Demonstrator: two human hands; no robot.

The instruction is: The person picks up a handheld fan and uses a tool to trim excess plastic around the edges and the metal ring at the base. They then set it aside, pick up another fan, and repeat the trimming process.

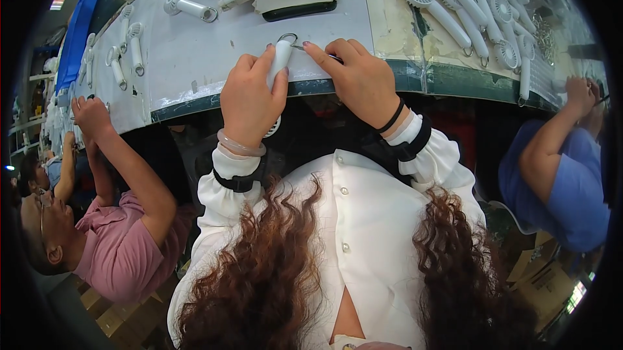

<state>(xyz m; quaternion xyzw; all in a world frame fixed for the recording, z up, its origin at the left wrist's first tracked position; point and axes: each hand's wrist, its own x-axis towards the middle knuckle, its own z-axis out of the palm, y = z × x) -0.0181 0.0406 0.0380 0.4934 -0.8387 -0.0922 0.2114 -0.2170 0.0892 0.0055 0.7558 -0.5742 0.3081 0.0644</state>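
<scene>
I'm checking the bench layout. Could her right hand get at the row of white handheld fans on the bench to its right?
Probably yes: the right hand works at the bench edge, and bare bench lies between it and the fans; nothing stands between.

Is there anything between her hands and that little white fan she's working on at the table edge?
Nothing visible. The left hand is already wrapped around the fan handle, and the right hand has its fingertips at the metal ring on the handle's end. The table around them holds other fans, all apart.
</scene>
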